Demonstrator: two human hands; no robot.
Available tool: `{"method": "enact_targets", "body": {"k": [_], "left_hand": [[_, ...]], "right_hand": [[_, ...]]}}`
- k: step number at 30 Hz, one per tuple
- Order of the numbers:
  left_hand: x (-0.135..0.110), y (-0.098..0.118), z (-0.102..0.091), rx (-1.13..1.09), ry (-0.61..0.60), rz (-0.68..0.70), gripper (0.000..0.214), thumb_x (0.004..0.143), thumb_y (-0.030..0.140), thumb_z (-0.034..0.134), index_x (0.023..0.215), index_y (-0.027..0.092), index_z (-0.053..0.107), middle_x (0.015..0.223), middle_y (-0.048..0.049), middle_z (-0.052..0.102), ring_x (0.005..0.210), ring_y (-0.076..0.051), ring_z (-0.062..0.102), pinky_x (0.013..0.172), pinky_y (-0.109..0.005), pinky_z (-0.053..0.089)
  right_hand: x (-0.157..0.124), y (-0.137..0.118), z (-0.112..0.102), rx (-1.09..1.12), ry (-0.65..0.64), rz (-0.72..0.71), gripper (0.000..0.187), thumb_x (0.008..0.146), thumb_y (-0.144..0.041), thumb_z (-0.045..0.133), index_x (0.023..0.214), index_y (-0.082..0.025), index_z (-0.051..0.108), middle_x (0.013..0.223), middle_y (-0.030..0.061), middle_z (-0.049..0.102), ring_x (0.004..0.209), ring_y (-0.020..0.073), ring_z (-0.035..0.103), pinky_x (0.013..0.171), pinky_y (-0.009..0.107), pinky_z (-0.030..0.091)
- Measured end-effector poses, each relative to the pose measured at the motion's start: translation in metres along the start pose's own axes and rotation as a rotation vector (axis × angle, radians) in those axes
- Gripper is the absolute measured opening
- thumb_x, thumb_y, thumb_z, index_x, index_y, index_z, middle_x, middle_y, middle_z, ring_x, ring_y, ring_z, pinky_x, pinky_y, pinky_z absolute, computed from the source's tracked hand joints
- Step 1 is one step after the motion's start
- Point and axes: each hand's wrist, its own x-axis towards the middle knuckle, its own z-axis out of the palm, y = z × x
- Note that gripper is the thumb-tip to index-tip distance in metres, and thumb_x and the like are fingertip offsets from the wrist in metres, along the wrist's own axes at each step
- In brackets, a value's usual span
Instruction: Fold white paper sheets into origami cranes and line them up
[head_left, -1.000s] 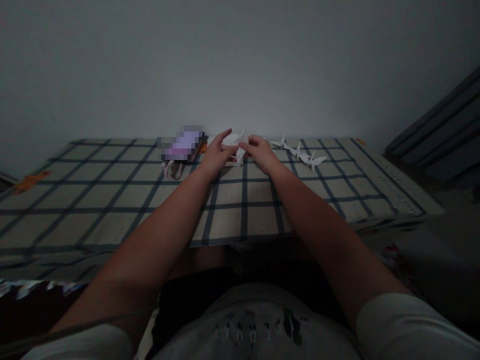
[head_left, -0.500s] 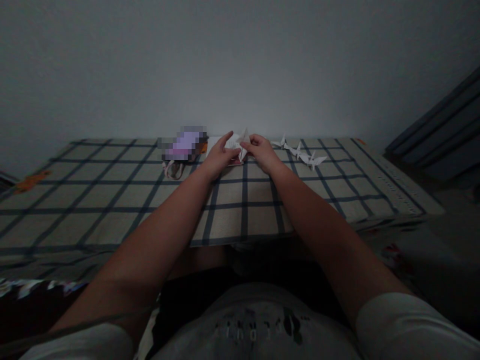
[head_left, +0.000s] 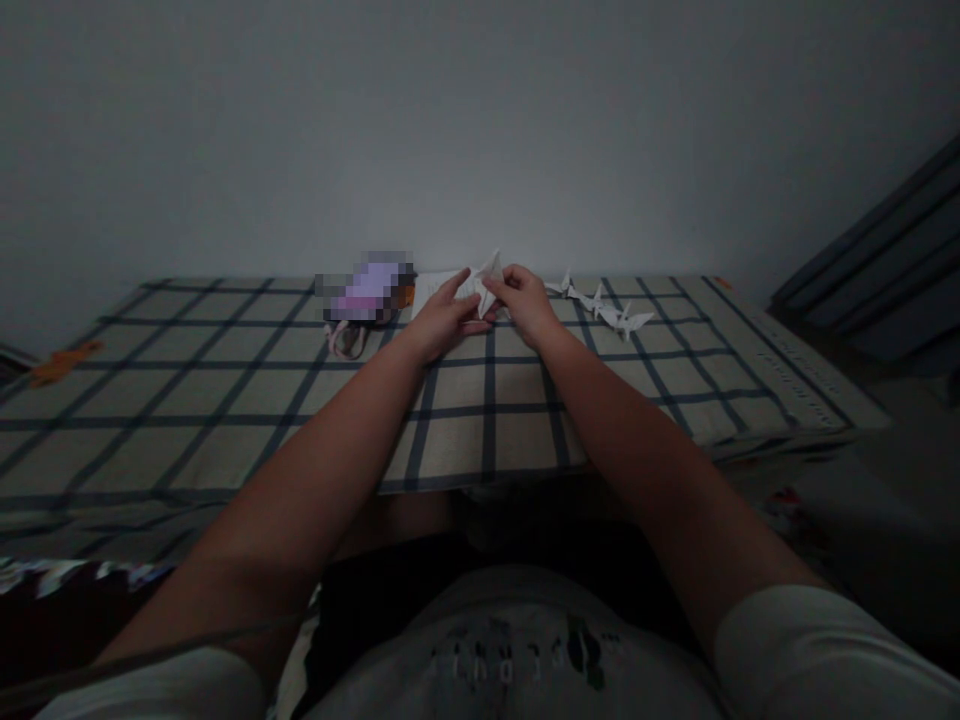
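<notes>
A piece of folded white paper (head_left: 491,272), pointed at the top, is held between my two hands near the wall side of the table. My left hand (head_left: 444,318) grips its lower left, the thumb on the paper and other fingers beneath. On the right edge, my right hand (head_left: 523,300) pinches the paper between thumb and fingers. A white printed sheet or booklet (head_left: 429,290) lies behind and under my left hand, partly hidden. Just right of my right hand, several white folded paper cranes (head_left: 619,318) stand in a row.
A checked cloth (head_left: 360,420) covers the table, which meets a plain wall (head_left: 480,130). To the left lies a blurred-out purple object (head_left: 375,285) with a pinkish strap (head_left: 346,340). An orange patch (head_left: 64,362) is at the far left; a dark striped curtain (head_left: 885,250) hangs at right.
The folded paper has tilted slightly to the right and sits a little higher. My left fingers have moved further under it. The cranes and purple object have stayed in place.
</notes>
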Motion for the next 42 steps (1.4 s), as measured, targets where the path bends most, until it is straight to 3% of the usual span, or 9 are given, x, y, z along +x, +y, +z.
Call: {"method": "enact_targets", "body": {"k": [5, 7, 10, 22, 31, 37, 42], "left_hand": [[-0.0001, -0.0013, 0.0000, -0.050, -0.076, -0.017, 0.036, 0.085, 0.017, 0.069, 0.121, 0.015, 0.063, 0.097, -0.0085, 0.073, 0.075, -0.010, 0.069, 0.075, -0.023, 0.059], [0.0008, -0.0016, -0.0007, -0.061, -0.094, -0.022, 0.020, 0.085, 0.016, 0.069, 0.105, 0.012, 0.068, 0.096, -0.0087, 0.074, 0.075, -0.009, 0.068, 0.075, -0.020, 0.058], [0.0017, -0.0014, -0.0008, -0.059, -0.088, -0.030, 0.012, 0.085, 0.012, 0.067, 0.097, 0.011, 0.069, 0.095, -0.0088, 0.074, 0.077, -0.009, 0.068, 0.076, -0.020, 0.057], [0.0007, -0.0035, 0.0012, 0.012, -0.090, -0.044, 0.009, 0.088, 0.008, 0.059, 0.097, 0.009, 0.062, 0.086, -0.0110, 0.074, 0.072, -0.012, 0.072, 0.077, -0.025, 0.059], [-0.0018, -0.0009, 0.0038, 0.016, -0.070, -0.071, 0.024, 0.085, 0.006, 0.061, 0.110, 0.007, 0.059, 0.086, -0.0139, 0.074, 0.068, -0.012, 0.071, 0.072, -0.024, 0.058], [-0.0024, -0.0004, 0.0042, 0.010, -0.050, -0.065, 0.044, 0.083, 0.010, 0.065, 0.126, 0.008, 0.053, 0.087, -0.0128, 0.075, 0.071, -0.016, 0.072, 0.074, -0.029, 0.059], [-0.0016, -0.0014, 0.0032, 0.045, -0.044, -0.062, 0.046, 0.084, 0.006, 0.061, 0.129, 0.008, 0.048, 0.083, -0.0109, 0.075, 0.069, -0.015, 0.072, 0.078, -0.031, 0.059]], "right_hand": [[-0.0005, -0.0022, 0.0003, 0.013, 0.016, -0.011, 0.030, 0.079, -0.036, 0.073, 0.072, -0.022, 0.047, 0.066, -0.0058, 0.053, 0.058, 0.0099, 0.053, 0.056, 0.025, 0.042], [-0.0001, -0.0009, 0.0001, 0.011, 0.010, -0.020, 0.031, 0.078, -0.038, 0.073, 0.072, -0.022, 0.046, 0.066, -0.0059, 0.052, 0.057, 0.0102, 0.053, 0.056, 0.025, 0.042], [0.0003, 0.0016, 0.0002, 0.005, 0.007, -0.023, 0.032, 0.078, -0.039, 0.072, 0.072, -0.022, 0.046, 0.065, -0.0060, 0.052, 0.057, 0.0103, 0.053, 0.056, 0.025, 0.042], [0.0010, 0.0001, -0.0015, -0.079, 0.065, -0.072, 0.031, 0.079, -0.039, 0.071, 0.071, -0.021, 0.047, 0.065, -0.0059, 0.048, 0.064, 0.0096, 0.047, 0.063, 0.025, 0.039], [0.0032, 0.0040, -0.0028, -0.076, 0.086, -0.038, 0.027, 0.081, -0.036, 0.070, 0.073, -0.022, 0.048, 0.069, -0.0048, 0.049, 0.069, 0.0110, 0.049, 0.066, 0.024, 0.042], [0.0029, 0.0023, -0.0032, -0.070, 0.080, -0.019, 0.026, 0.081, -0.035, 0.070, 0.074, -0.022, 0.049, 0.071, -0.0044, 0.050, 0.069, 0.0112, 0.049, 0.066, 0.025, 0.041], [0.0032, 0.0019, -0.0020, -0.070, 0.069, -0.007, 0.025, 0.081, -0.035, 0.070, 0.074, -0.021, 0.050, 0.071, -0.0041, 0.051, 0.070, 0.0116, 0.050, 0.066, 0.025, 0.042]]}}
